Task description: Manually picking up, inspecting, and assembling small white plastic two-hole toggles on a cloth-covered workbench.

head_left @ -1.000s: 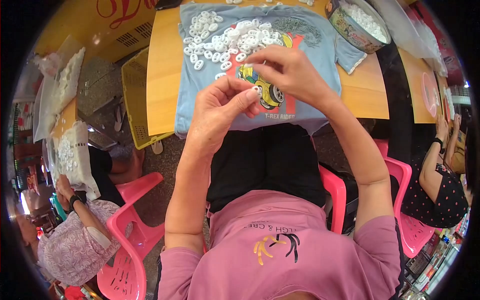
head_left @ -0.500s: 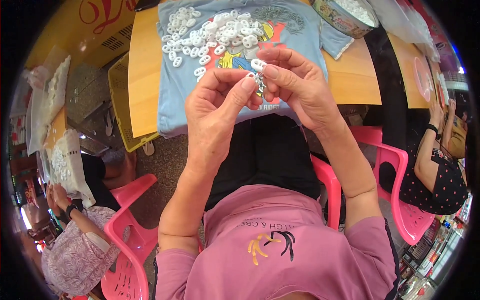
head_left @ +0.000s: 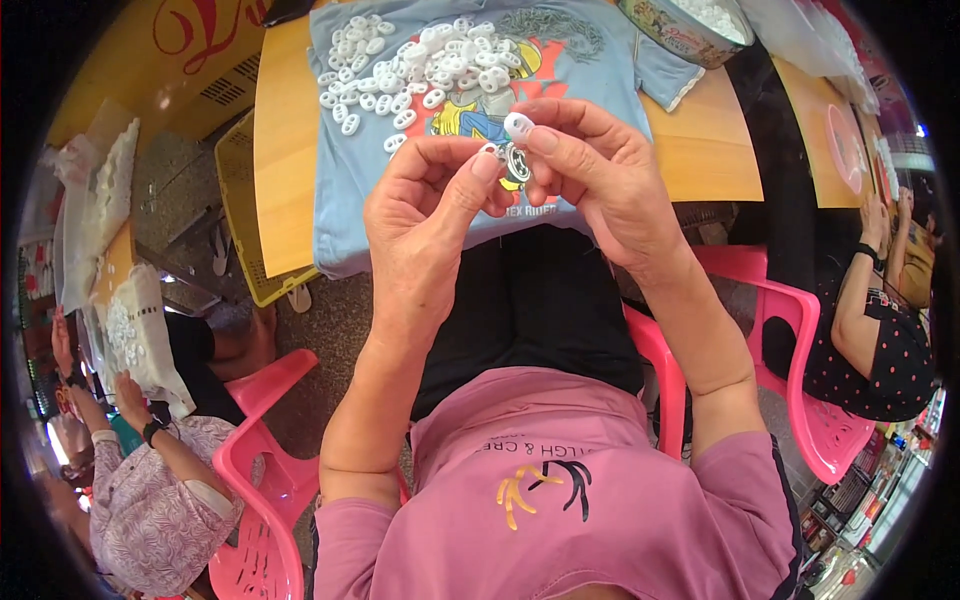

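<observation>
Above the near part of a blue printed shirt (head_left: 345, 215), both my hands are raised close together. My right hand (head_left: 600, 165) pinches a white oval plastic piece with two holes (head_left: 518, 126) between thumb and forefinger. My left hand (head_left: 435, 200) is closed, its thumb and forefinger pinching a small white plastic piece (head_left: 490, 150), mostly covered by the fingers. The two pieces are held a little apart. Farther off on the shirt lies a heap of similar white two-hole pieces (head_left: 460, 60), with several loose ones (head_left: 350, 124) at its left side.
The shirt covers a wooden table (head_left: 715, 150). At the far right stands a round tin (head_left: 690, 40) with white pieces inside. A yellow crate (head_left: 240, 215) is by the table's left side. Pink chairs (head_left: 265, 480) and seated co-workers (head_left: 165, 500) are on both sides.
My left hand has shifted slightly left, and the right-hand piece shows more of its face. The left co-worker's hands have moved apart, one raised. The view has shifted a little.
</observation>
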Tool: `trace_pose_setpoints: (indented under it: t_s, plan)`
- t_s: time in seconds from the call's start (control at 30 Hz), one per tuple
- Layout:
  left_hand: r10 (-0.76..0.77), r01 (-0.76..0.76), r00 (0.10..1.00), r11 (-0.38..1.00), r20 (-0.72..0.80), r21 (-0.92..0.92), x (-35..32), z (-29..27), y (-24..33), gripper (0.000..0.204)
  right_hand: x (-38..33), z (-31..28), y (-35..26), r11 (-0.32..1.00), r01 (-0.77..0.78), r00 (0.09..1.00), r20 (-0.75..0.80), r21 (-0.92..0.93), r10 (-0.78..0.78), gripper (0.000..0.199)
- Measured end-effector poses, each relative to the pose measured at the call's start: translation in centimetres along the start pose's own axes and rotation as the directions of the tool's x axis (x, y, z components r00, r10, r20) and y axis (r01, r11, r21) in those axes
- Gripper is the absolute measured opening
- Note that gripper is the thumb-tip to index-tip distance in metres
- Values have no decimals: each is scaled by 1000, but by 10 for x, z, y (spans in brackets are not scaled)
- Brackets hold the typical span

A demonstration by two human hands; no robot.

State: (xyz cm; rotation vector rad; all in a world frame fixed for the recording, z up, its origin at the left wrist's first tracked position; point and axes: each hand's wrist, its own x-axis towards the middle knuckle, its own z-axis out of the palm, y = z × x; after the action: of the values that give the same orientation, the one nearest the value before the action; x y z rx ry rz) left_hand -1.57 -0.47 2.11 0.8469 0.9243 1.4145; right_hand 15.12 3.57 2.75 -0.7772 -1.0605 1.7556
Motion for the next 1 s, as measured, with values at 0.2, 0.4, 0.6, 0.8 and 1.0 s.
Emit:
trace_pose_setpoints:
  t_s: [0.2, 0.4, 0.6, 0.8, 1.0]
  plan:
    - [22, -22, 1000, 1000, -11, 12, -1, 4, 2, 16, -2, 0, 2, 954, -149, 988, -10, 260, 157, 23]
    - [31, -31, 999, 999, -9, -12, -2, 3, 2, 14, -4, 4, 3, 943, -169, 984, 1, 285, 176, 23]
    - [46, -46, 999, 999, -16, -10, -1, 2, 3, 14, -4, 7, 3, 949, -178, 982, -20, 261, 190, 25]
    - [57, -57, 998, 998, -11, -3, 0, 0, 2, 14, -3, 6, 2, 913, -259, 964, 31, 315, 263, 28]
    - [51, -51, 999, 999, -13, 19, 0, -1, 3, 15, -2, 6, 3, 919, -252, 966, 14, 304, 260, 28]
